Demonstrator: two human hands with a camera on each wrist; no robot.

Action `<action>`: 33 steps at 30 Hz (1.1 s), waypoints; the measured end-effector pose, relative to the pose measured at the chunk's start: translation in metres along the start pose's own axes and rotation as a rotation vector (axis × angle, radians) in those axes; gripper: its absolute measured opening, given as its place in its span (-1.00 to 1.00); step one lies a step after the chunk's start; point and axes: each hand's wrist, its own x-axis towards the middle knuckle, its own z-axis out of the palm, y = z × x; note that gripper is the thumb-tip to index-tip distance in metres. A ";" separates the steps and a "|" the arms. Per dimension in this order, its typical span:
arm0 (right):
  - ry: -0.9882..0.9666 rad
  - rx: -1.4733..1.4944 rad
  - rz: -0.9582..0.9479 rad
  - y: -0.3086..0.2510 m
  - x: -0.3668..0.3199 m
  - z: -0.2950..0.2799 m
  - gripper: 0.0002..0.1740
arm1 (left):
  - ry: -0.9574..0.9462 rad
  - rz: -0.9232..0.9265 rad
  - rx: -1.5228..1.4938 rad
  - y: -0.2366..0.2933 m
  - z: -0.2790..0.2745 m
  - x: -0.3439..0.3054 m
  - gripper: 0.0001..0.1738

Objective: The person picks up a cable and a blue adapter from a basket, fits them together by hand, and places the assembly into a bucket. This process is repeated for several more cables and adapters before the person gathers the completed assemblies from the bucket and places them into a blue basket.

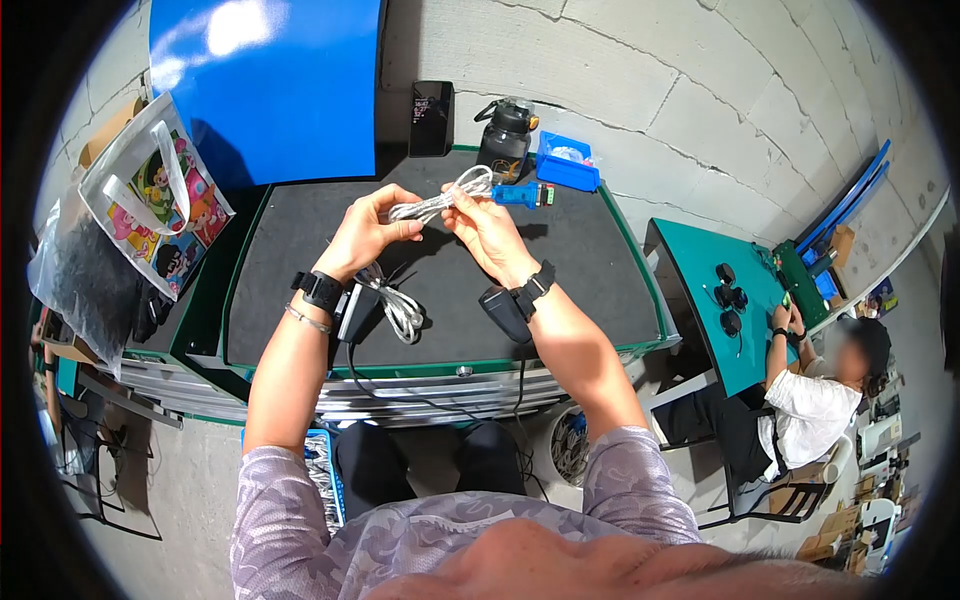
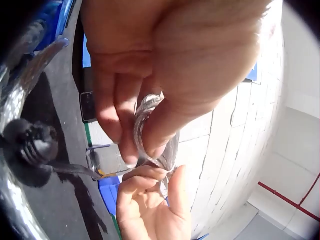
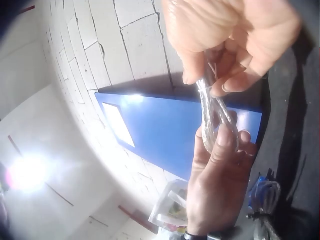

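Note:
A folded bundle of silver-grey braided cable (image 1: 428,208) is held up over the dark mat by both hands. My left hand (image 1: 372,228) grips its looped end between thumb and fingers; the loops (image 3: 206,120) show clearly in the right wrist view. My right hand (image 1: 485,235) pinches the bundle further along, where a thin tie binds it (image 3: 202,90). Beyond the right fingers a blue connector (image 1: 518,195) with a green terminal block sticks out to the right. Another coiled silver cable (image 1: 402,315) lies on the mat beside my left wrist.
A black bottle (image 1: 508,135), a blue bin (image 1: 568,162) and an upright phone (image 1: 431,120) stand along the back. Printed bag (image 1: 160,195) at left; blue panel (image 1: 280,90) behind. Another person (image 1: 815,400) sits at a green table (image 1: 700,290) on the right.

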 end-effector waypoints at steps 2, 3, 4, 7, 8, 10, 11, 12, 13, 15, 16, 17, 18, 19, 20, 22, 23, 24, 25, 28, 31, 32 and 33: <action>-0.025 -0.015 0.023 -0.001 -0.001 -0.002 -0.71 | -0.025 -0.009 -0.008 0.004 0.000 -0.001 -0.69; -0.029 -0.008 0.023 -0.004 -0.003 0.001 -0.71 | -0.050 -0.019 -0.015 0.006 0.000 -0.002 -0.70; -0.034 -0.001 0.023 -0.006 -0.004 0.003 -0.71 | -0.049 -0.018 -0.015 0.008 -0.001 -0.003 -0.70; -0.068 0.019 0.019 -0.007 -0.003 0.001 -0.71 | -0.115 -0.029 -0.036 0.012 0.001 -0.005 -0.66; -0.068 0.019 0.016 -0.007 -0.002 0.001 -0.71 | -0.104 -0.037 -0.064 0.012 0.004 -0.005 -0.67; -0.015 0.027 0.013 -0.006 -0.002 0.000 -0.70 | -0.096 -0.043 -0.091 0.012 0.006 -0.004 -0.67; -0.014 0.027 0.010 -0.005 -0.001 -0.001 -0.70 | -0.075 -0.115 -0.146 0.010 0.005 -0.003 -0.64; -0.004 0.019 -0.005 -0.004 0.000 -0.001 -0.69 | -0.052 -0.188 -0.201 0.009 0.004 -0.003 -0.60; 0.006 0.011 -0.020 -0.003 0.001 -0.002 -0.69 | -0.038 -0.188 -0.173 0.005 0.003 -0.002 -0.52; 0.007 0.017 -0.019 -0.002 0.002 -0.003 -0.67 | -0.035 -0.179 -0.157 0.002 0.002 -0.001 -0.53; 0.009 0.022 -0.019 -0.002 0.002 -0.003 -0.65 | -0.032 -0.170 -0.142 0.001 0.002 -0.001 -0.54; 0.008 0.021 -0.018 -0.003 0.001 -0.004 -0.65 | -0.030 -0.170 -0.142 0.002 0.003 -0.001 -0.54; 0.006 0.051 0.008 -0.004 0.000 -0.003 -0.64 | -0.017 -0.147 -0.126 0.004 0.004 -0.002 -0.56; 0.004 0.081 0.033 -0.005 -0.001 -0.001 -0.64 | -0.004 -0.125 -0.110 0.005 0.005 -0.002 -0.58; 0.005 0.080 0.034 -0.006 -0.001 0.000 -0.64 | -0.004 -0.126 -0.111 0.005 0.005 -0.002 -0.58; 0.037 0.117 0.041 -0.006 -0.002 0.002 -0.62 | 0.012 -0.064 -0.036 0.004 0.005 0.000 -0.64; 0.037 0.117 0.041 -0.006 -0.002 0.002 -0.62 | 0.012 -0.064 -0.036 0.002 0.004 0.001 -0.64; 0.031 0.127 0.036 -0.006 -0.003 0.003 -0.63 | 0.038 -0.022 -0.002 -0.001 0.005 0.001 -0.64; 0.025 0.137 0.031 -0.006 -0.003 0.003 -0.64 | 0.064 0.021 0.033 -0.002 0.004 0.002 -0.64; 0.023 0.141 0.023 -0.006 -0.002 0.005 -0.65 | 0.116 0.075 0.199 -0.002 0.004 0.001 -0.68; 0.057 0.111 0.016 -0.005 -0.002 0.006 -0.67 | 0.110 0.061 0.227 0.001 0.004 0.001 -0.71; 0.058 0.111 0.017 -0.003 -0.001 0.005 -0.67 | 0.109 0.060 0.227 0.002 0.004 0.001 -0.71; 0.031 0.099 -0.001 -0.003 0.000 0.004 -0.69 | 0.101 0.012 0.198 0.004 0.003 0.001 -0.71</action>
